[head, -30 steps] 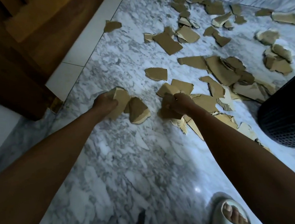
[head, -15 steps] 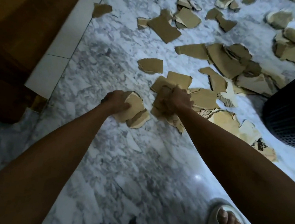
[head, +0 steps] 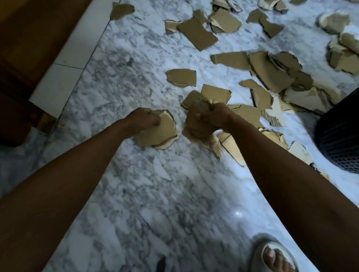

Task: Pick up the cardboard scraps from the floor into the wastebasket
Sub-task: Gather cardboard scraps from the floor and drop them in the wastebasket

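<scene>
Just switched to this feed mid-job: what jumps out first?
Both hands hold cardboard at centre frame: the left hand grips a flat stack of scraps, the right hand a crumpled bundle. Torn scraps litter the marble floor beyond, and the black mesh wastebasket stands at the right edge.

Your arms are bare from the edge of view down to each wrist, with no sleeves, and neither the left hand point(head: 143, 119) nor the right hand point(head: 212, 116) wears a glove. Below your right hand, a pale open-toed slide sandal point(head: 258, 259) leaves your toes uncovered.
</scene>
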